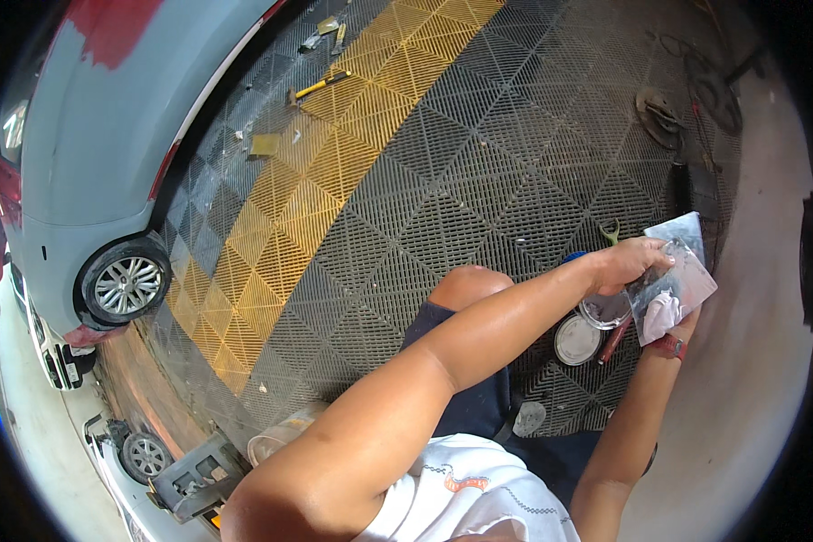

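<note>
My left hand [637, 262] is closed on the edge of a thin grey filler spreader [646, 291], its fingers pinched at the rim. A lump of pale pink filler [662, 313] sits on a smeared flat mixing plate [693, 282], against the spreader. From below, my right hand [686, 323] supports that plate. A red watch [668, 346] is on its wrist, and most of its fingers are hidden underneath. Another grey-blue flat piece [688, 228] sticks out beyond the plate. Beneath my hands on the floor are an open tin [608, 313] and a round lid [577, 340].
A red-handled tool [614, 341] and a green forked piece [611, 233] lie near the tin. At left stands a car [90, 172] with grey, partly red bodywork. A yellow-handled hammer [321, 86] lies on the tiled grating. Dark tools [659, 117] and cords are at far right.
</note>
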{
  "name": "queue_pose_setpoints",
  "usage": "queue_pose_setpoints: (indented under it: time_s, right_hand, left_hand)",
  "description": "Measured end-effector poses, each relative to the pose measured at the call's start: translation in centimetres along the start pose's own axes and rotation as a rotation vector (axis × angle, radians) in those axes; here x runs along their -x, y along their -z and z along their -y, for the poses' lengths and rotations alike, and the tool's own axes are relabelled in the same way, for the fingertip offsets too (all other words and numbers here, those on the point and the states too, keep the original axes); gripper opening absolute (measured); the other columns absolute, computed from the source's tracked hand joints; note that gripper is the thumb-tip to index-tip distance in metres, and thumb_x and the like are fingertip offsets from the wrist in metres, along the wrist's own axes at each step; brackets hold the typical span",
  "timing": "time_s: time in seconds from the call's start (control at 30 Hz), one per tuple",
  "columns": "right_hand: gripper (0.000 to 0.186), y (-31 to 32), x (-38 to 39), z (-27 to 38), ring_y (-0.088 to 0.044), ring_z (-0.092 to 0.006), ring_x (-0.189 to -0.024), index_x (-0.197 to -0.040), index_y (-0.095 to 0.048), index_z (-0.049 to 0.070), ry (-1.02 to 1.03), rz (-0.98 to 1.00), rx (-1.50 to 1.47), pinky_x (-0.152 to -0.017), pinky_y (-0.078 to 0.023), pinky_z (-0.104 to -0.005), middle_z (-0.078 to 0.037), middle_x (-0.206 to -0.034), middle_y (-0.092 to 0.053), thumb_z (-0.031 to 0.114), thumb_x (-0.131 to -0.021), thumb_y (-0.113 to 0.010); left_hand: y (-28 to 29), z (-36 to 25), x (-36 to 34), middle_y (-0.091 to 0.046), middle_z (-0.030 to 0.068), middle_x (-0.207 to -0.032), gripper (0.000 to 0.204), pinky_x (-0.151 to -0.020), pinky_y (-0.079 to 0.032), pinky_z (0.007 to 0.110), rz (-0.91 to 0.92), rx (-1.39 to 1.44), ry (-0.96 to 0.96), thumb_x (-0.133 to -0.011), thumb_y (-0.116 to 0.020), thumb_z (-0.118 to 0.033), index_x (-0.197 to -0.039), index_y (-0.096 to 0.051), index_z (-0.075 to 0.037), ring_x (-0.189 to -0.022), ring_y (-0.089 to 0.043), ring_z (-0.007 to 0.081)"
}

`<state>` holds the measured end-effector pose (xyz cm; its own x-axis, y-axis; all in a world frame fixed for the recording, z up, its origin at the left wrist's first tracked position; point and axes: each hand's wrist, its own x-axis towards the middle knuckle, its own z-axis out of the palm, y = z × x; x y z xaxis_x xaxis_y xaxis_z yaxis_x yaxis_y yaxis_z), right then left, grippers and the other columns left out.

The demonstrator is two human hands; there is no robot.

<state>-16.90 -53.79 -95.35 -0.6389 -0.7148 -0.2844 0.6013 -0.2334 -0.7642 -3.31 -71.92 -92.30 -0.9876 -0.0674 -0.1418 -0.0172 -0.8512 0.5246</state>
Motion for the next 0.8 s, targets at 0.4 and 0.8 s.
queue_pose_setpoints:
  time_s: [0.4,0.8]
  right_hand:
    - [0.047,-12.0,6.2,8.7,-0.069,-0.0294,-0.126,-0.137,-0.075,0.012,0.667,-0.029,1.496,-0.112,-0.05,-0.0435,-0.011,-0.135,-0.074,-0.006,-0.095,-0.063]
    - [0.059,-13.8,10.0,6.4,-0.055,-0.0366,-0.146,-0.132,-0.074,0.013,0.468,0.323,2.034,-0.128,-0.027,-0.0655,-0.009,-0.14,-0.07,-0.007,-0.077,-0.067]
  left_hand:
    - [0.3,-2.0,1.1,-0.066,0.0085,-0.143,0.048,-0.109,-0.056,0.039,-0.156,-0.123,-0.102,-0.115,-0.059,-0.033,-0.156,-0.05,-0.009,-0.126,-0.066,0.0191]
    - [3.5,2.9,-1.5,-0.055,0.027,-0.159,0.064,-0.124,-0.039,0.041,-0.47,-0.645,-0.318,-0.115,-0.053,-0.036,-0.16,-0.043,0.007,-0.15,-0.052,0.0335]
